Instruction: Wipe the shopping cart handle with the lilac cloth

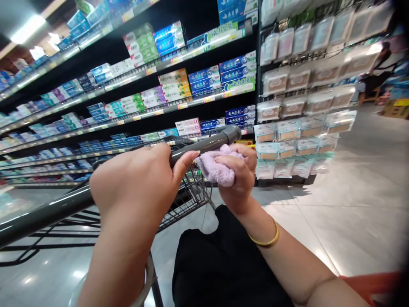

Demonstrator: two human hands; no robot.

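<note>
My left hand [137, 175] is wrapped over the dark grey handle [47, 211] of a shopping cart, its thumb lying along the near side of the bar. Close to the bar's right end, my right hand [238, 177] grips a bunched lilac cloth [220, 166], fluffy like a towel. The cloth is right beside the handle; whether it touches the bar I cannot tell. Beyond both hands shows the cart's wire basket [188, 202], partly covered by my left hand and arm. A gold bangle [270, 238] circles my right wrist.
Shelves of boxed toothpaste [204, 81] line the far side of the cart. Hanging packs [297, 115] fill a rack at the right. Grey tiled floor [361, 170] stretches past the rack. Something orange-red [373, 283] stands at the lower right. A person [373, 79] is in the right background.
</note>
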